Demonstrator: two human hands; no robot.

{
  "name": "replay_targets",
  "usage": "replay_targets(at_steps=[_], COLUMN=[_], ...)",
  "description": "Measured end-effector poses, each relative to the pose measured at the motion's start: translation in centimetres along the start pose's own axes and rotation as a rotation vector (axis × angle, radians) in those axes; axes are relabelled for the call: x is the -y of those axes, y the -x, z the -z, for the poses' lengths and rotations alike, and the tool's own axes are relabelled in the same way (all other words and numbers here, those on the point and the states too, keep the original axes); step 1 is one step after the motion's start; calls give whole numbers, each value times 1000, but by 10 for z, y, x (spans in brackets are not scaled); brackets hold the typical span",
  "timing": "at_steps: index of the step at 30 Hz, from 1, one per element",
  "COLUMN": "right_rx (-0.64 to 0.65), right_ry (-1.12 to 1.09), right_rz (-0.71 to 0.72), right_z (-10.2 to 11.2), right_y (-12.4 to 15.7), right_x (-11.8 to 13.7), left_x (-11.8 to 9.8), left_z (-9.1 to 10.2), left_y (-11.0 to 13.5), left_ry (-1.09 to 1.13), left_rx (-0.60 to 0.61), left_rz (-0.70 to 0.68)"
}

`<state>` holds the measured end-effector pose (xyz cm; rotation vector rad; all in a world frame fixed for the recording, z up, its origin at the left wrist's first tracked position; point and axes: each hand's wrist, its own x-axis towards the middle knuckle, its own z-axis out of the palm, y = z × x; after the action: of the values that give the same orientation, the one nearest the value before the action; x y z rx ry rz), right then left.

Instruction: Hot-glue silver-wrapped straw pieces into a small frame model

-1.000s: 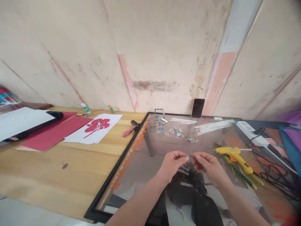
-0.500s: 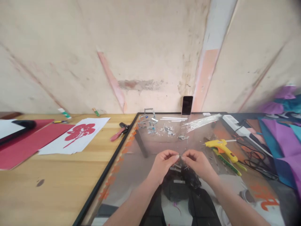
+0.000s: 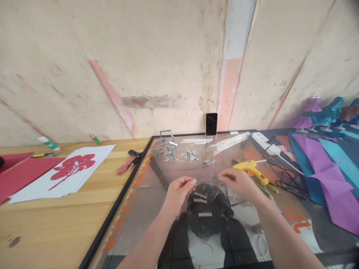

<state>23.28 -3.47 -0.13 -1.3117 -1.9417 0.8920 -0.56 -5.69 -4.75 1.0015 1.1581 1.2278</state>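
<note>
My left hand [image 3: 179,192] is above the glass tabletop [image 3: 146,213], thumb and fingertips pinched together. Whatever is in that pinch is too small to make out. To its right, my right hand [image 3: 238,182] also has its thumb and forefinger together, with a faint greyish bit at the tips that I cannot name. A gap separates the two hands. Between and below them on the glass lie a few short silvery strips [image 3: 205,214]. Beyond the hands is a heap of small silvery scraps [image 3: 190,154], with a smaller pile [image 3: 208,162] nearby.
A yellow glue gun [image 3: 252,169] and green-handled pliers [image 3: 264,191] lie by my right hand. Behind are thin wire-like sticks [image 3: 230,144], white sticks [image 3: 196,141], a phone [image 3: 211,124] and a power strip [image 3: 265,143]. Keys [image 3: 134,154] and flower-printed paper [image 3: 84,170] lie left; purple sheets [image 3: 322,164] right.
My hands, which met at the fingertips before, have moved apart, the right one going right. The view has turned a little to the right.
</note>
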Motion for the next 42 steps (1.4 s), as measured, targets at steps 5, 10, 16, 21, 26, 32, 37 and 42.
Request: replay_targets(at_steps=[5, 10, 16, 21, 26, 32, 37, 42], right_rx=[-55, 176, 278, 239, 156, 64, 110, 170], right_ry=[342, 618, 765, 1001, 1147, 1080, 1061, 1079], right_rz=[-34, 32, 116, 184, 131, 212, 214, 278], right_z=[49, 34, 10, 7, 2, -28, -32, -33], right_y=[1, 6, 22, 37, 56, 84, 73, 56], right_x=[-38, -46, -43, -52, -52, -21, -22, -42], left_x=[9, 12, 13, 14, 15, 19, 20, 17], left_z=[16, 20, 19, 19, 18, 17, 20, 24], left_y=[-15, -18, -17, -17, -17, -18, -21, -23], left_ry=[139, 155, 175, 170, 166, 174, 183, 213], left_rx=[-80, -66, -50, -58, -63, -54, -88, -102], left_rz=[-1, 2, 16, 32, 38, 53, 49, 23])
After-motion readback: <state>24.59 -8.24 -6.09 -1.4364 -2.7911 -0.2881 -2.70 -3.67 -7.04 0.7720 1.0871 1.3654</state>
